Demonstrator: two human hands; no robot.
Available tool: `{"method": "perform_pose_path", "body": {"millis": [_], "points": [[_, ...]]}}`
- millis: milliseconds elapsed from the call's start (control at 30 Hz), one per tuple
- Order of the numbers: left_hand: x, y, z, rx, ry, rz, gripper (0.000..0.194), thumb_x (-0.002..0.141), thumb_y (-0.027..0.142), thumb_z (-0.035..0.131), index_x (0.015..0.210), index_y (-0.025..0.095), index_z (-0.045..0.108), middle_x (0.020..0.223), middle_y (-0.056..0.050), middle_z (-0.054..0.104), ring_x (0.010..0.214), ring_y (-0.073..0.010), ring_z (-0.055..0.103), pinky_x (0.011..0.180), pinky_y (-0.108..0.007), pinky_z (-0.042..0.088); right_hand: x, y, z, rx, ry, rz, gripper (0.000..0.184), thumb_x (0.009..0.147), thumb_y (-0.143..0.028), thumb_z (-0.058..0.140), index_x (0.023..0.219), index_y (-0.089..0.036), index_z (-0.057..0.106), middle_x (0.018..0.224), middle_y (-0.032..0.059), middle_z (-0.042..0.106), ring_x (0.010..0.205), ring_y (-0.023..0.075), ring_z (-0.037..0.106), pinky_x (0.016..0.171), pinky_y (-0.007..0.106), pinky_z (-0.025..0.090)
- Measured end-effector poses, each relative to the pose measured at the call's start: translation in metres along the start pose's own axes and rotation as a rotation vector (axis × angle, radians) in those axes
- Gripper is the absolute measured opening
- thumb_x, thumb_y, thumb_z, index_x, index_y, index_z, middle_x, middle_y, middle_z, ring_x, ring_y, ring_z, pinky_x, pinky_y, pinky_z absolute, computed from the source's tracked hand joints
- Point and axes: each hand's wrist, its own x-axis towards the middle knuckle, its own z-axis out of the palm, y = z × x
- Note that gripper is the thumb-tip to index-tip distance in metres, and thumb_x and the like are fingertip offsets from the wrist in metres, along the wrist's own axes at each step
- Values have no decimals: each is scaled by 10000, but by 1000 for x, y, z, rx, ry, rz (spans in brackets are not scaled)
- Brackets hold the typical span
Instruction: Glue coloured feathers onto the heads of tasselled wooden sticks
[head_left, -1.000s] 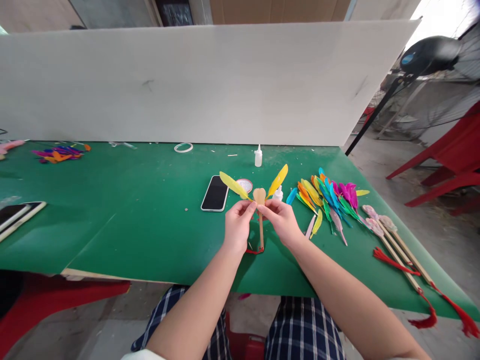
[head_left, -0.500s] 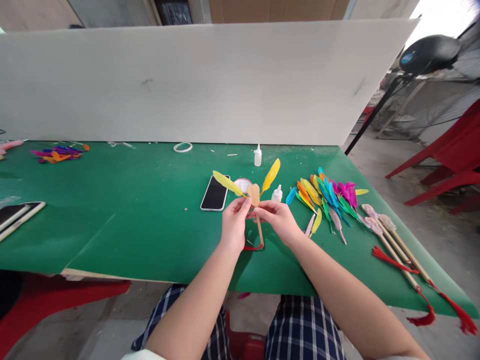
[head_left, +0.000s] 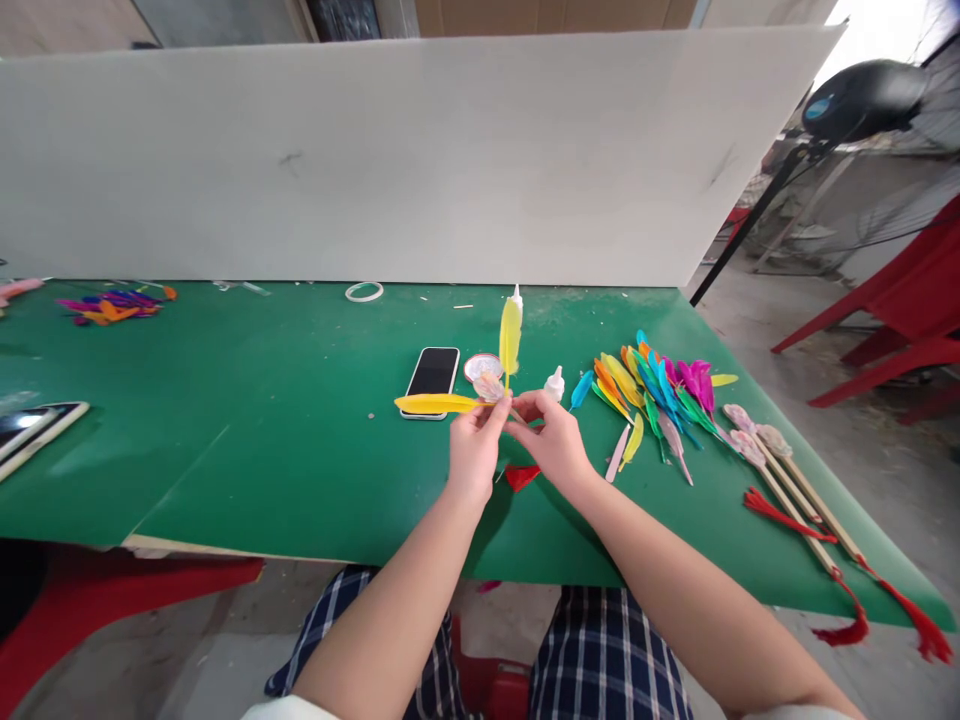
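1. In the head view, the left hand (head_left: 474, 450) is closed in a pinch, thumb against fingers, on the small wand (head_left: 488, 387) just below its pale pinkish head.
2. The right hand (head_left: 553, 437) is curled beside it, fingertips drawn together at the wand's stick, most of which is hidden; how firmly it grips, I cannot tell.
3. The wand is between the two hands above the green table (head_left: 285, 430). One yellow feather (head_left: 510, 340) points upward from it, and a deeper yellow feather (head_left: 435, 403) reaches left across the near end of a phone (head_left: 434, 372).
4. A red tassel (head_left: 521, 477) shows below the hands; whether it touches the table is unclear.
5. Beyond the hands is a round red-rimmed dish (head_left: 466, 370); a small white bottle (head_left: 554, 386) stands just past the right hand.
6. To the right lie a pile of coloured feathers (head_left: 652, 390) and, near the table's edge, several tasselled sticks (head_left: 819, 508).
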Motion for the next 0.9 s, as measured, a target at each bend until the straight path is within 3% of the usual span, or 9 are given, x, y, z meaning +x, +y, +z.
{"method": "perform_pose_path", "body": {"millis": [100, 167, 300, 400, 500, 600, 733, 800, 900], "points": [[9, 3, -5, -38, 44, -12, 276, 648, 353, 694, 802, 125, 681, 756, -58, 676, 774, -161, 605, 725, -276, 441, 1, -5, -10, -57, 50, -97, 241, 710, -404, 611, 861, -219, 578, 753, 13, 600, 705, 145, 568, 574, 259, 458], [10, 13, -8, -37, 52, -13, 252, 620, 342, 718, 751, 130, 682, 717, -49, 666, 716, -143, 594, 702, -276, 438, 6, -7, -24, -23, 185, -127, 227, 739, -412, 580, 845, -211, 580, 765, 22, 593, 700, 137, 564, 585, 257, 467], [-9, 56, -15, -141, -43, 93, 201, 567, 345, 755, 631, 176, 665, 644, -20, 624, 654, -136, 569, 691, -310, 458, 22, -1, -53, 105, 462, -67, 297, 759, -461, 532, 916, -209, 550, 794, 30, 556, 729, 144, 550, 538, 246, 472], [-34, 91, -23, -185, -159, 176, 267, 498, 447, 775, 548, 225, 635, 509, -3, 521, 555, -133, 499, 508, -274, 418, 34, 10, -67, 106, 384, -18, 402, 736, -503, 536, 1012, -210, 528, 832, 31, 558, 801, 161, 548, 564, 257, 476], [-49, 106, -30, -288, -135, 126, 323, 499, 556, 733, 539, 259, 612, 400, 34, 339, 375, -71, 309, 347, -219, 241, 40, 23, -68, -56, 218, 30, 502, 700, -515, 572, 1084, -195, 529, 864, 37, 596, 833, 174, 551, 704, 318, 462], [-44, 92, -29, -301, -213, -7, 397, 487, 621, 698, 502, 240, 590, 366, 37, 307, 341, -69, 306, 320, -221, 205, 40, 35, -59, -298, 80, 4, 538, 658, -488, 625, 1102, -194, 545, 931, 65, 614, 875, 205, 540, 780, 360, 415], [-15, 47, -19, -59, -264, -246, 342, 570, 484, 725, 671, 161, 672, 571, -45, 595, 446, -96, 498, 385, -221, 361, 40, 43, -48, -524, 6, -51, 291, 663, -429, 632, 828, -190, 606, 791, 58, 610, 773, 205, 520, 731, 342, 385], [-3, 27, -15, 125, -233, -304, 335, 625, 455, 695, 705, 130, 677, 606, -64, 628, 479, -103, 552, 412, -204, 411, 43, 44, -52, -516, 67, -29, 249, 698, -434, 588, 737, -189, 569, 725, 43, 594, 713, 189, 517, 681, 316, 378], [7, 9, -16, 298, -233, -358, 334, 634, 453, 684, 680, 123, 669, 618, -75, 646, 488, -117, 590, 418, -194, 445, 48, 44, -73, -381, 362, 104, 290, 741, -480, 499, 755, -191, 519, 708, 25, 581, 643, 166, 520, 606, 287, 369]]}}
